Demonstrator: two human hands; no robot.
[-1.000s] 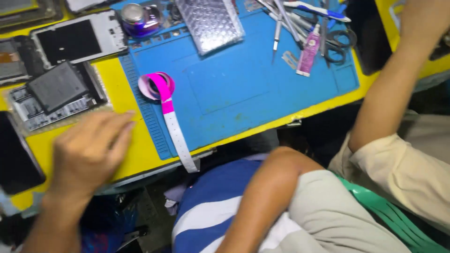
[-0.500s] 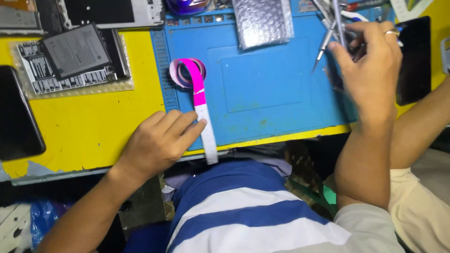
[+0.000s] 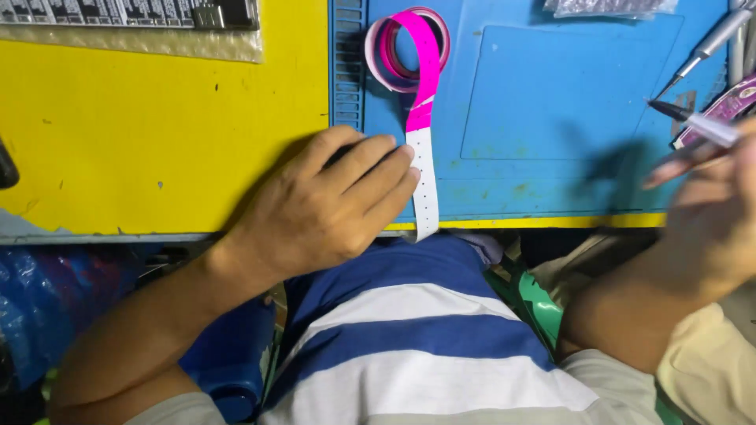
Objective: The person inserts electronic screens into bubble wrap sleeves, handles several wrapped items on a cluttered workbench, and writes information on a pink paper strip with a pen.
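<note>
My left hand lies flat, fingers together, on the front edge of the yellow table, its fingertips touching the white tail of a pink and white strap roll. The roll sits on a blue work mat, and its tail hangs over the table edge. My right hand, blurred at the right edge, grips a thin white-handled tool with a dark tip above the mat.
A circuit board on a plastic bag lies at the back left. More metal tools and a clear bag sit at the mat's far right. A dark device shows at the left edge. A green chair stands below.
The view has moved in closer. My left hand slid right onto the strap's tail. My right hand came down from the tool pile toward me with a thin tool in it.
</note>
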